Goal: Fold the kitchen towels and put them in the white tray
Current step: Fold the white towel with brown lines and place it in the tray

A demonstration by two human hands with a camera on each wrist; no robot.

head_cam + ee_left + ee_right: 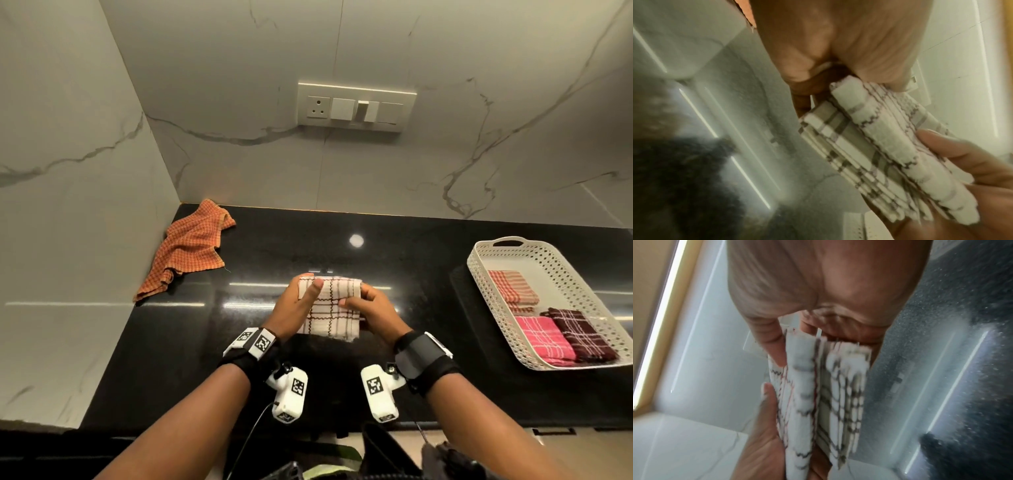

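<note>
A folded white towel with brown check lines [330, 310] is held just above the black counter between both hands. My left hand [299, 301] grips its left side, thumb laid across the top. My right hand [368, 310] pinches its right edge, thumb on top. The wrist views show the stacked layers of the white checked towel [879, 155] [824, 395] clamped between thumb and fingers of the left hand [838, 53] and the right hand [818, 293]. An unfolded orange checked towel [186, 248] lies crumpled at the back left. The white perforated tray [493, 251] sits at the right.
In the tray lie three folded towels: an orange-striped towel [512, 289], a pink towel [544, 339] and a dark maroon towel [582, 337]. The black counter [404, 267] meets marble walls at the back and left. A switch panel [356, 107] is on the back wall.
</note>
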